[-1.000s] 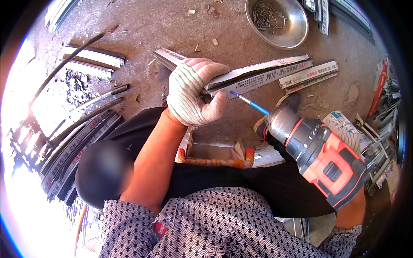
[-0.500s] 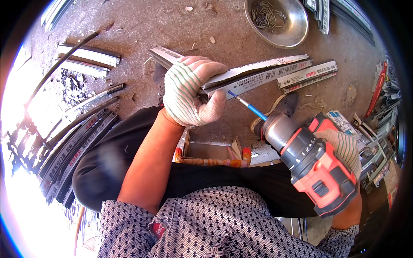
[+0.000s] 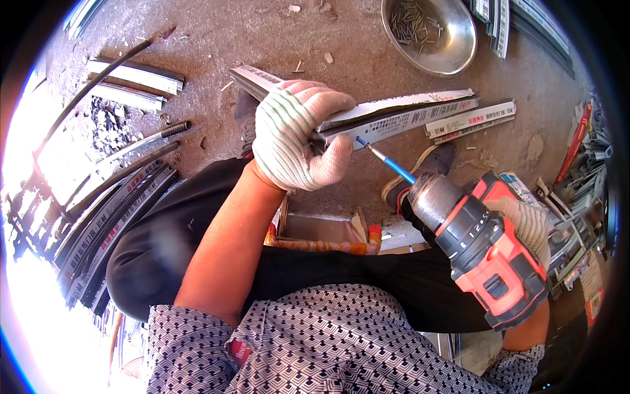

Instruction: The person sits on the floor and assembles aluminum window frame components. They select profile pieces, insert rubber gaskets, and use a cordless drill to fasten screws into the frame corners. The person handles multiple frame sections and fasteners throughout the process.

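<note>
My left hand (image 3: 296, 134), in a striped knit glove, grips a long white metal profile strip (image 3: 400, 113) and holds it level above the ground. In my gloved right hand (image 3: 525, 226) is a red and black cordless drill (image 3: 482, 246). The drill's blue-shafted bit (image 3: 387, 161) points up and left, and its tip meets the strip's lower edge just right of my left thumb.
A steel bowl of small screws (image 3: 430, 29) sits on the dusty ground at top. Short profile offcuts (image 3: 469, 120) lie right of the strip, more (image 3: 134, 82) at left. A bundle of long profiles (image 3: 108, 223) runs along the left. An open cardboard box (image 3: 321, 230) lies under my knees.
The drill has moved left and up, so the bit tip now reaches the strip beside my left thumb. My left hand has kept its grip on the strip.
</note>
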Available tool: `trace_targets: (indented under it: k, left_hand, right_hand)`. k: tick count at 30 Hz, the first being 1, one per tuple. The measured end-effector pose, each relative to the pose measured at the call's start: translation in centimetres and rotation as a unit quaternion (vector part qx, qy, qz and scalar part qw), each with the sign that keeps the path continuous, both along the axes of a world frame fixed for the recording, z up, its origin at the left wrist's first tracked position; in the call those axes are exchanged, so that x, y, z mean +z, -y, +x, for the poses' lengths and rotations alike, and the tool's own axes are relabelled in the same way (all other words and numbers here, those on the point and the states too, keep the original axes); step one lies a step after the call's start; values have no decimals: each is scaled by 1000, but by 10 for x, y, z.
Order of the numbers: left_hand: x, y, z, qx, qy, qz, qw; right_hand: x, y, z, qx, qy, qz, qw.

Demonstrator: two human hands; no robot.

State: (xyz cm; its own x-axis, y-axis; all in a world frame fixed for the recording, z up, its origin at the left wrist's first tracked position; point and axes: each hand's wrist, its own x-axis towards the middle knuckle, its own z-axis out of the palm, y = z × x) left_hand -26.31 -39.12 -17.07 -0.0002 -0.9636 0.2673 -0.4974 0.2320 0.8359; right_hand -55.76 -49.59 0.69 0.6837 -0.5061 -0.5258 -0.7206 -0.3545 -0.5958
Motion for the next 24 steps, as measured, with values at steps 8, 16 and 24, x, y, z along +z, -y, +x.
trace_targets:
  k: [8,16,24]
  left_hand:
    - [-5,-1,-2,8,0,-18,1000]
    - [0,1,-1,-1,15,-6,1000]
    - [0,2,-2,-1,9,-4,1000]
  right_hand:
    - [-1,6,-6,81,-43,-18,996]
    - [-12,15,0,85,-6,-34,996]
    - [-18,16,3,80,56,-49,994]
